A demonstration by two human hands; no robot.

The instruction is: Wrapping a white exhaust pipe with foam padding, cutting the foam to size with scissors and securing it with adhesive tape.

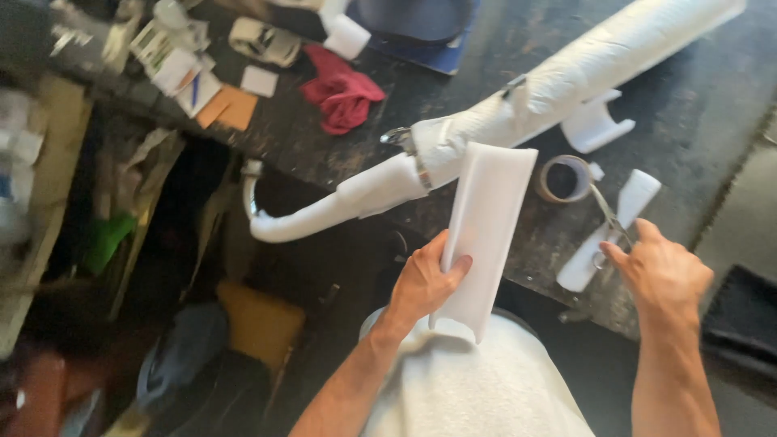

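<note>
My left hand point(421, 283) grips a loose white foam sheet point(486, 235); my right hand point(660, 271) closes on scissors point(609, 220) at the worktop point(486, 48) near edge. The pipe point(518, 113) is largely wrapped; its bent end seems unfinished.

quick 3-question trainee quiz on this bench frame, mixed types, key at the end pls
1. True or false: the left hand holds the white sheet.
2. What is the right hand on? A) scissors B) red rag C) tape roll
3. Fill in: the long wrapped pipe lies on the dark ____.

Key: 1 true; 2 A; 3 workbench.
</note>
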